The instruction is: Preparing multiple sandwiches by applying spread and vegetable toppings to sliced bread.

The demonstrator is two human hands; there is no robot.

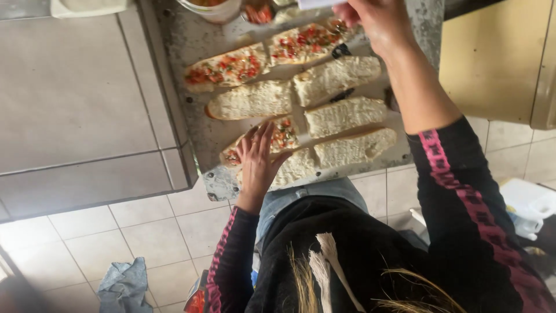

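Observation:
A worn metal baking tray (191,40) holds several split bread halves. Two at the far side (226,68) (307,40) carry chopped tomato topping. Plain halves (252,99) (346,115) lie in the middle. My left hand (258,159) rests flat with fingers spread on the near-left bread (284,136), which is partly topped. My right hand (373,23) is at the far edge, closed on a handle that appears to belong to a spoon (258,13) loaded with tomato, beside a bowl (211,8) of topping.
A grey tiled counter (75,98) lies left of the tray. A yellow cabinet (492,58) stands at the right. On the tiled floor are a blue cloth (124,287) and a white plastic container (530,203).

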